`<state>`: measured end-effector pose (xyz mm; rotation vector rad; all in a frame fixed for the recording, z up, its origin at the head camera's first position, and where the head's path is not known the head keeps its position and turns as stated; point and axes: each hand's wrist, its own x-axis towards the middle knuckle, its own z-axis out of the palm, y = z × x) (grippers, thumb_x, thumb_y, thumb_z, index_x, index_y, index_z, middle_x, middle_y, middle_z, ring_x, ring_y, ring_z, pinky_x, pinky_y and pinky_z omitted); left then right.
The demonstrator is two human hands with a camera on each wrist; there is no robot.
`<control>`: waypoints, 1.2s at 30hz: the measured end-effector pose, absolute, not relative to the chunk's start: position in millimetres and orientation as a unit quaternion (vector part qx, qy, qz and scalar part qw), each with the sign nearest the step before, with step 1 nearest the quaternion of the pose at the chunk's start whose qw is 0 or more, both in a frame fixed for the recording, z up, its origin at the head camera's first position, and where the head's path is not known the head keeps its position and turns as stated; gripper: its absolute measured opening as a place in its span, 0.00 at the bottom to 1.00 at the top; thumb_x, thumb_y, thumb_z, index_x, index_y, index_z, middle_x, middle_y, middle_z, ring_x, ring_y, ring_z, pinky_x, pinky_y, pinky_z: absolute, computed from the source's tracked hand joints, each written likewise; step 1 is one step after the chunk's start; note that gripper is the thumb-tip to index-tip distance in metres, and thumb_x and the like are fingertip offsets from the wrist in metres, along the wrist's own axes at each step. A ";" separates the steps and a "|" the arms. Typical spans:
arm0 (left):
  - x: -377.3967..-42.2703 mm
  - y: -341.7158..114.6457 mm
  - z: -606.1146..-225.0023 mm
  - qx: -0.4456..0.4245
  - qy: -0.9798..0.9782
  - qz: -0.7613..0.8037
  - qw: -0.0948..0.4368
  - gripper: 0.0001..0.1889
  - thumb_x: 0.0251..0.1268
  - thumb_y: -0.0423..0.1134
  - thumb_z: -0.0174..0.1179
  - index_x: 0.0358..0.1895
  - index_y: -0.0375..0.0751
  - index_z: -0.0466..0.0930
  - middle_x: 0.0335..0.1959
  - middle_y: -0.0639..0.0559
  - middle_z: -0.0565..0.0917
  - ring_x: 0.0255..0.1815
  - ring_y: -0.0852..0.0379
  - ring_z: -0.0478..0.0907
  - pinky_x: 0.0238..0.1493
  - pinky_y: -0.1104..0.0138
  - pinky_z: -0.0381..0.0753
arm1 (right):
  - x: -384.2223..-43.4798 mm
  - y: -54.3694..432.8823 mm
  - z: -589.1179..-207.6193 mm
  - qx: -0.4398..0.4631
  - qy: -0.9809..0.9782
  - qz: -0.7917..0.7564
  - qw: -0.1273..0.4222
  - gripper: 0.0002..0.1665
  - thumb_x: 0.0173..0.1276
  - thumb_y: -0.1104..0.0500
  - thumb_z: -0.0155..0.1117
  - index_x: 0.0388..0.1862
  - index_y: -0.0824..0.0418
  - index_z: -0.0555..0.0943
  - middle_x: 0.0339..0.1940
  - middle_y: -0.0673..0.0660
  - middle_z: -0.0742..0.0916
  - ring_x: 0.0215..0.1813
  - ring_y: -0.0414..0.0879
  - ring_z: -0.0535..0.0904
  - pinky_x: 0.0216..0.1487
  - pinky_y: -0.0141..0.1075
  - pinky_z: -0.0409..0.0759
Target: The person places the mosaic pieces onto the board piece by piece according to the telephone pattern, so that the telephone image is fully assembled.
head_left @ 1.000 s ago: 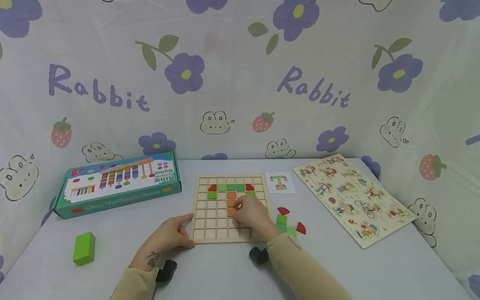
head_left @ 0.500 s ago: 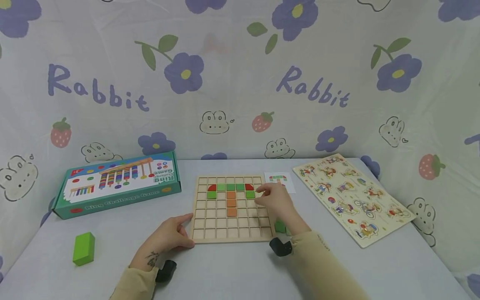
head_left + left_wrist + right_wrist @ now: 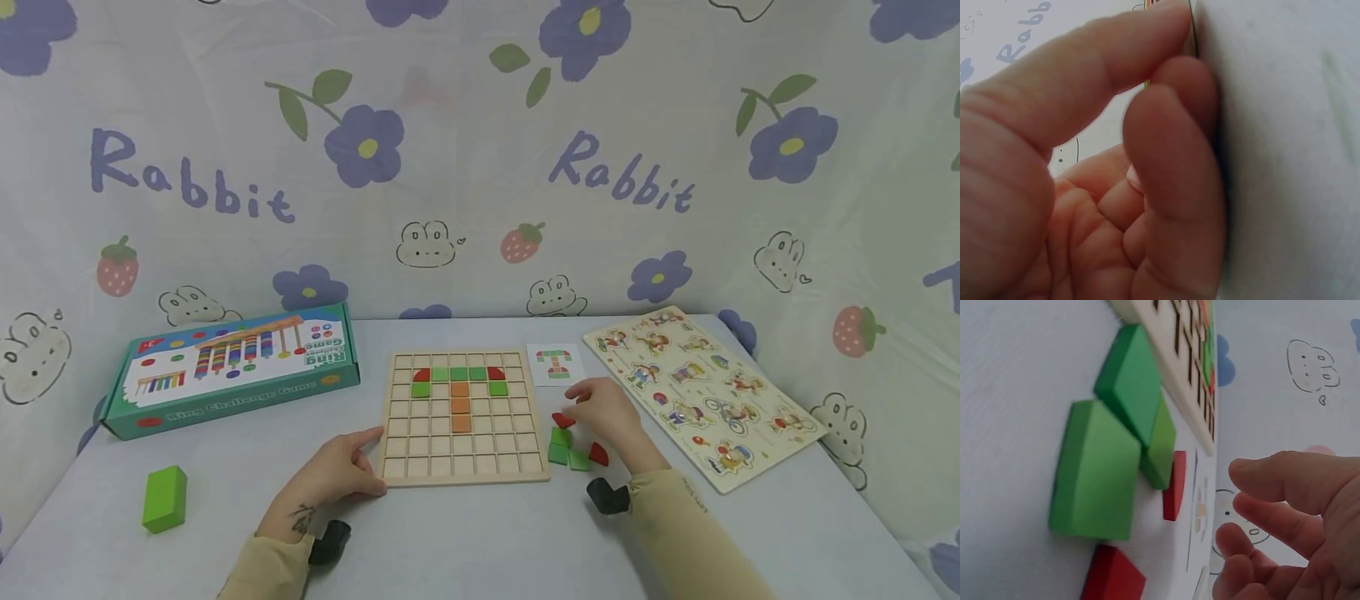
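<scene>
head view: your left hand (image 3: 333, 468) touches the left edge of the grid board (image 3: 420, 446), index fingertip on its side, thumb at its near left corner. your right hand (image 3: 606, 418) hovers by the board's right edge, thumb and fingers apart, near a red wedge (image 3: 562, 421). three green squares (image 3: 579, 460) lie clustered between that and a second red wedge (image 3: 598, 454). the pattern card (image 3: 555, 365) sits beside the board's far right corner. orange squares (image 3: 460, 406) run down the board toward its near edge.
</scene>
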<state>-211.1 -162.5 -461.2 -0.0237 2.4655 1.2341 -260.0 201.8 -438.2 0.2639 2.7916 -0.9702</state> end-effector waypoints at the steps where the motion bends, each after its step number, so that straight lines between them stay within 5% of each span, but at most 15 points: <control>1: -211.1 -162.6 -461.3 -0.008 0.877 0.441 0.191 0.44 0.39 0.30 0.72 0.67 0.42 0.64 0.16 0.51 0.74 0.16 0.59 0.65 0.20 0.68 0.63 | -260.8 201.9 -439.7 0.090 0.940 -0.315 0.091 0.19 0.57 0.55 0.65 0.48 0.58 0.81 0.48 0.60 0.81 0.45 0.51 0.75 0.43 0.43 0.72; 17: -211.8 -163.3 -461.6 -0.008 0.877 0.443 0.188 0.44 0.39 0.30 0.72 0.67 0.42 0.64 0.17 0.51 0.74 0.16 0.59 0.66 0.20 0.68 0.64 | -262.8 188.3 -447.5 0.057 0.979 -0.176 0.087 0.12 0.56 0.56 0.63 0.38 0.58 0.85 0.37 0.55 0.85 0.42 0.54 0.74 0.50 0.57 0.64; 22: -211.6 -163.4 -462.2 -0.007 0.876 0.444 0.187 0.44 0.39 0.30 0.72 0.67 0.42 0.64 0.17 0.51 0.74 0.16 0.59 0.66 0.20 0.68 0.64 | -262.4 187.4 -447.4 0.052 0.977 -0.190 0.088 0.09 0.56 0.57 0.64 0.34 0.59 0.83 0.33 0.55 0.83 0.38 0.52 0.74 0.46 0.54 0.67; 27: -211.6 -163.8 -463.3 -0.005 0.876 0.444 0.187 0.44 0.39 0.30 0.72 0.67 0.42 0.64 0.16 0.51 0.74 0.16 0.59 0.66 0.19 0.68 0.64 | -261.5 186.6 -445.7 0.055 0.962 -0.251 0.092 0.06 0.57 0.57 0.64 0.29 0.60 0.78 0.29 0.55 0.80 0.32 0.49 0.73 0.33 0.40 0.69; 36: -210.8 -163.8 -462.9 -0.003 0.877 0.444 0.185 0.44 0.38 0.30 0.72 0.66 0.42 0.65 0.16 0.51 0.74 0.16 0.59 0.66 0.19 0.68 0.64 | -261.6 164.7 -430.9 0.040 0.896 -0.433 0.088 0.17 0.65 0.60 0.57 0.52 0.60 0.79 0.38 0.58 0.81 0.39 0.48 0.72 0.36 0.35 0.68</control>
